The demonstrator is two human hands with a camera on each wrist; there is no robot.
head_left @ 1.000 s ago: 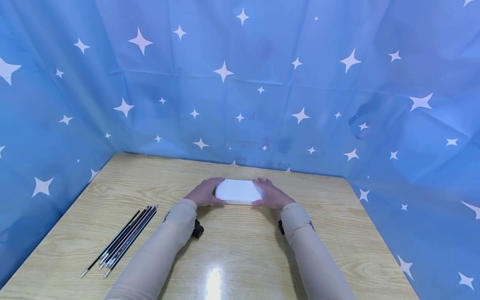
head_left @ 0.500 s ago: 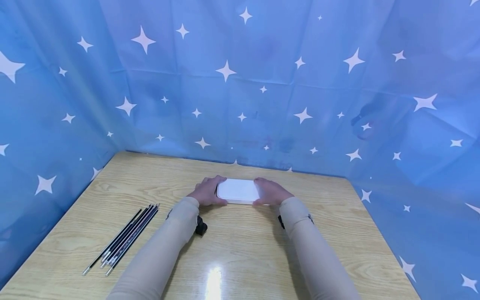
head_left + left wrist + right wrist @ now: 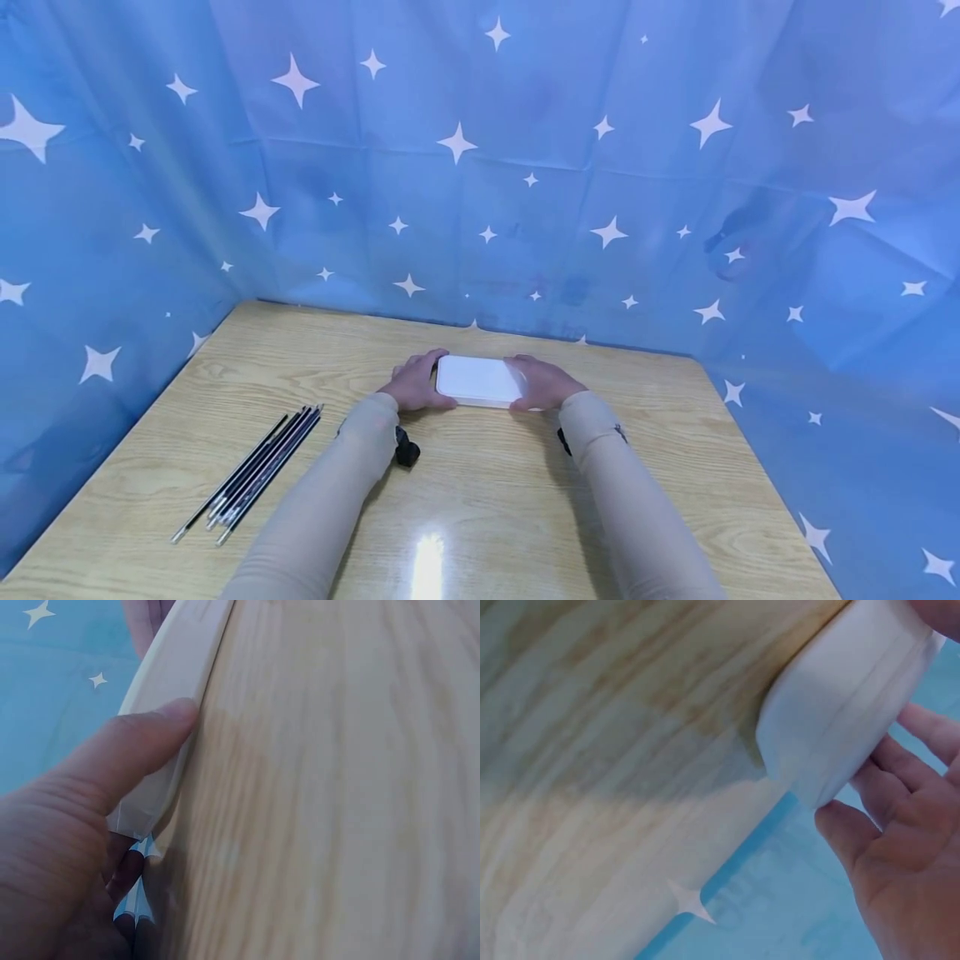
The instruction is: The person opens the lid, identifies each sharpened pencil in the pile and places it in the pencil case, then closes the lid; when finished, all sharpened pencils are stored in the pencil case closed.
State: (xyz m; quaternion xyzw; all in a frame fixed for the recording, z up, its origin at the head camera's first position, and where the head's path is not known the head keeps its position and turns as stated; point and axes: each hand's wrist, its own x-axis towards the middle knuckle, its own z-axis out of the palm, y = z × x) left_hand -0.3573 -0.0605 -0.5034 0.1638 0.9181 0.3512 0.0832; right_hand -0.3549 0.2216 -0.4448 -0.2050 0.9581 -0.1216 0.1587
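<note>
A white, shallow box [image 3: 480, 379] with rounded corners lies flat at the back middle of the table. My left hand [image 3: 420, 385] grips its left end. In the left wrist view, the thumb [image 3: 161, 731] presses the near long side of the box [image 3: 176, 667], and the fingers are mostly hidden behind it. At the opposite end my right hand [image 3: 547, 385] holds the box, thumb in front and fingers at the back. The right wrist view shows curled fingers of that hand [image 3: 915, 847] against the box's side [image 3: 840, 697].
Several thin dark sticks with pale ends [image 3: 258, 471] lie in a loose bundle on the table's left side. The wooden table [image 3: 480, 517] meets a blue curtain with white stars [image 3: 525, 208] at the back and sides. Black wrist cameras [image 3: 407, 450] sit on the forearms.
The right hand's fingers have drawn in closer around the box's end. The head view has shifted slightly; the box and sticks stay in place on the table.
</note>
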